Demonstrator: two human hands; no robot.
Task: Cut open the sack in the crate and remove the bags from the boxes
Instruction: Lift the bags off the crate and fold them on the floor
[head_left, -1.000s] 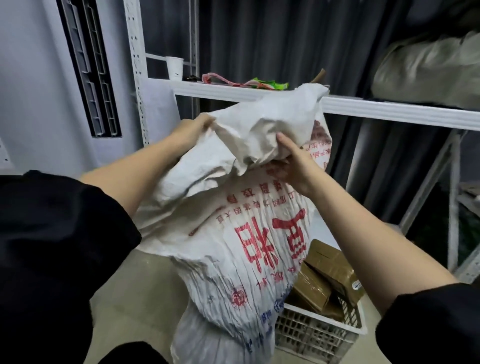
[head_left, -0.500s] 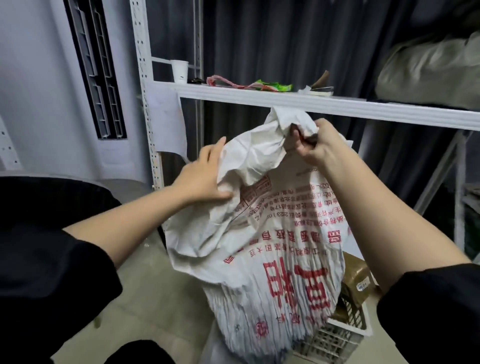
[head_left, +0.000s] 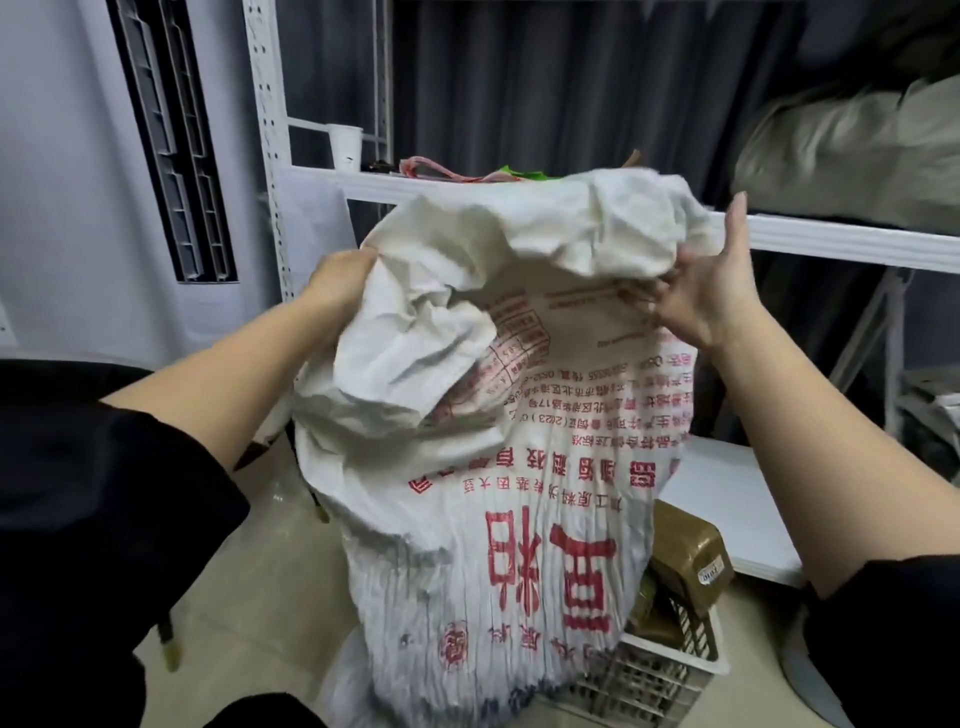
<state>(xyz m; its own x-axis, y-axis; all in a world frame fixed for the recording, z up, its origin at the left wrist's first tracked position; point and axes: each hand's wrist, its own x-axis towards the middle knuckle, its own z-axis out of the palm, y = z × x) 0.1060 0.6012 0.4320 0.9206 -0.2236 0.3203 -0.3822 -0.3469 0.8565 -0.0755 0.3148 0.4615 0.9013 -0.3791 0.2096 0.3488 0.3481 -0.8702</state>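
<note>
head view is showing a person holding a big white woven sack (head_left: 483, 467) up by its crumpled top, printed side facing the camera with the red lettering upside down. the left hand (head_left: 340, 278) is gripping a bunched fold at the sack's upper left, fingers buried in the fabric. the right hand (head_left: 701, 291) is sitting at the upper right edge of the sack, thumb sticking up; lower fingers seem to be pinching the fabric, so reading it as gripping, though the pinch itself is blurry. both hands are taking the top corners, probably to lift the sack clear and let whatever is inside slide down and out. the sack's bottom end is hanging over the white slatted crate (head_left: 654, 675) on the floor at the lower right, hiding most of it; cannot tell whether the sack is touching the crate or just in front of it. brown taped boxes (head_left: 691, 556) are sitting in the crate's right side, poking out past the sack's right edge, one with a small label. no cutting tool is showing in either hand. behind the sack a white metal shelf (head_left: 831, 244) is running across, with a paper cup (head_left: 345, 148) near its left upright and some red and green scraps just behind the sack top. judging from this, the sack is being emptied or pulled off; boxes not yet opened.
</note>
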